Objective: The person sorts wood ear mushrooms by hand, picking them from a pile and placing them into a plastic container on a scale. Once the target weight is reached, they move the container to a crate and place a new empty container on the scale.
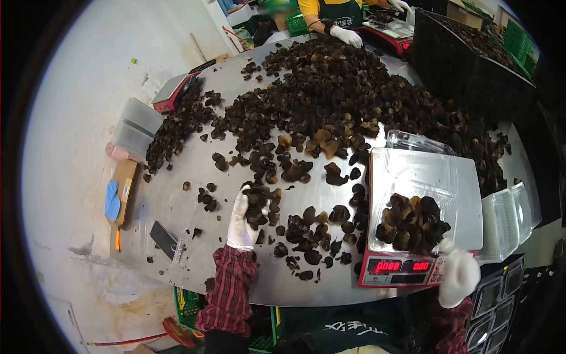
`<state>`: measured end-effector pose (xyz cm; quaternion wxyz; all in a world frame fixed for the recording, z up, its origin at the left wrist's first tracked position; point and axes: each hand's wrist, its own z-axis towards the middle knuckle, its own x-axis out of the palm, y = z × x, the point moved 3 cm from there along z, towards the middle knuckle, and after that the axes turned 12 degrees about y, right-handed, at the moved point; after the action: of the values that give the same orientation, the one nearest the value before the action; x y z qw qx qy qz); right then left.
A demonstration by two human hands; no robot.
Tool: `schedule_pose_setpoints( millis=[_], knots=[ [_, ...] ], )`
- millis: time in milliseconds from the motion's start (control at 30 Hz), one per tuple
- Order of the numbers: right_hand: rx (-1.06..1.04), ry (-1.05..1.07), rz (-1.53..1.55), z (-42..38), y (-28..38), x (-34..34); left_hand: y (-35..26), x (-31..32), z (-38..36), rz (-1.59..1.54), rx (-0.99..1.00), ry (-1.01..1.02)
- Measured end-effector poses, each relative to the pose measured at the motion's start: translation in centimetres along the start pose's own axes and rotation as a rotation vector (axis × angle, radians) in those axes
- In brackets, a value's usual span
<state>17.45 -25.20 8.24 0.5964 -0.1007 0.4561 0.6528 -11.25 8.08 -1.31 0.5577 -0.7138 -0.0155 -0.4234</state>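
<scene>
My left hand [240, 221], in a white glove, is closed around some dark brown mushrooms that look like wood ear [256, 203], just above the metal table. My right hand [460, 274], also gloved in white, is at the front right corner of a red digital scale [368, 259]. Its fingertips reach the edge of a heap of wood ear mushrooms [411, 221] in a clear plastic tray [427, 183] on the weighing plate; the fingers are blurred and partly hidden. The left display shows about 0.088.
A large mound of mushrooms [330, 88] covers the back of the metal table [268, 280]. Stacked clear containers [507, 221] stand right of the scale. A phone [164, 239] lies at left, below a second scale [174, 91]. Opposite, another person's gloved hand [346, 36] rests by the mound.
</scene>
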Motion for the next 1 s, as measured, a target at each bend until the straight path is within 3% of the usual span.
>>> schedule_pose_setpoints(
  millis=[33, 67, 133, 167, 233, 267, 333, 433, 533, 633, 767, 833, 867, 933, 1000],
  knots=[
    [-0.185, 0.038, 0.009, 0.4, 1.6, 0.9, -0.1, -0.1, -0.2, -0.147, -0.010, 0.008],
    [-0.327, 0.148, -0.200, 1.1, 4.1, 1.4, 0.1, -0.4, -0.5, -0.147, -0.012, 0.014],
    [-0.154, 0.783, -0.114, 0.4, 5.2, 4.2, 1.0, -1.2, -1.4, -0.427, -0.044, -0.099],
    [-0.229, 0.834, -0.127, 0.2, 6.7, 5.7, 1.2, -1.1, -1.8, -0.428, -0.046, -0.094],
    [-0.441, 0.707, -0.107, -0.7, 8.4, 8.8, 1.8, 0.0, -2.6, -0.604, -0.118, -0.067],
    [-0.316, 0.762, -0.046, -0.7, 9.1, 11.0, 2.3, -0.4, -2.9, -0.613, -0.119, -0.051],
    [-0.327, 0.660, 0.022, -0.9, 9.5, 15.3, 2.6, 0.1, -3.8, -0.649, -0.105, -0.036],
    [-0.237, 0.785, -0.201, 1.3, 11.4, 19.6, 2.4, 0.4, -4.7, -0.616, -0.075, -0.065],
    [-0.302, 0.646, -0.228, 1.9, 11.7, 24.2, 2.6, 0.5, -5.5, -0.688, -0.053, -0.148],
    [-0.279, 0.918, -0.253, 1.7, 11.6, 27.6, 2.8, 0.8, -6.1, -0.709, -0.011, -0.143],
    [-0.227, 0.852, -0.112, 0.0, 10.5, 28.6, 3.5, 0.2, -6.7, -0.675, -0.002, -0.060],
    [-0.361, 0.628, -0.098, 0.0, 10.5, 28.0, 4.3, -0.9, -6.6, -0.631, -0.025, -0.062],
    [-0.362, 0.628, -0.102, 0.0, 10.3, 27.9, 4.5, -1.5, -6.7, -0.605, -0.018, -0.055],
    [-0.256, 0.533, 0.082, 0.7, 10.6, 26.3, 4.4, -1.5, -6.7, -0.627, -0.019, -0.042],
    [-0.232, 0.471, 0.076, 1.6, 11.3, 24.3, 4.3, -1.3, -6.9, -0.649, -0.015, -0.033]
  ],
)
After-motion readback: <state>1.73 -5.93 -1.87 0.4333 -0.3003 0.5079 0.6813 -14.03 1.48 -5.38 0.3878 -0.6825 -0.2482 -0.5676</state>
